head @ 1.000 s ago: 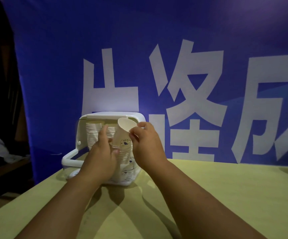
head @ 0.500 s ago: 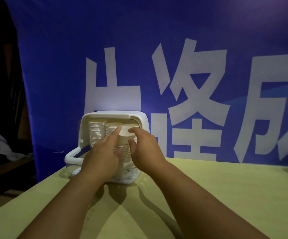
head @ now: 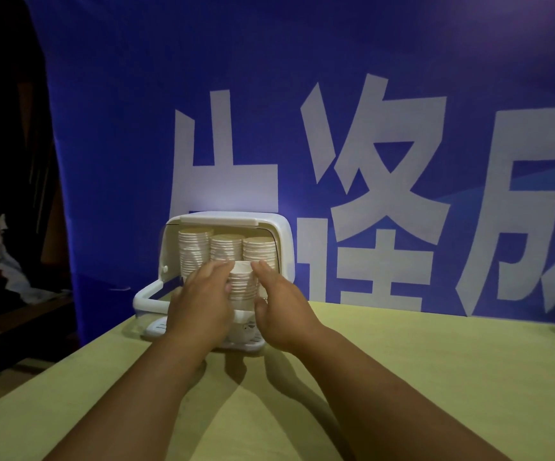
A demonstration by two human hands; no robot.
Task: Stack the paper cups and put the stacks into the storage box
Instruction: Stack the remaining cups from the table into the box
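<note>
grips front stack [head: 243, 282] with left hand [head: 203, 302] and right hand [head: 281, 306], curled round its sides, in storage box [head: 286, 242]; likely light, thin-walled, crushable: wants gentle, low squeeze.

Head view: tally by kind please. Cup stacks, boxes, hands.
Cup stacks: 4 (back-left stack, back-middle stack, back-right stack, front stack held between both hands)
Storage box: 1
Hands: 2 (left hand, right hand)
Total: 7
</note>
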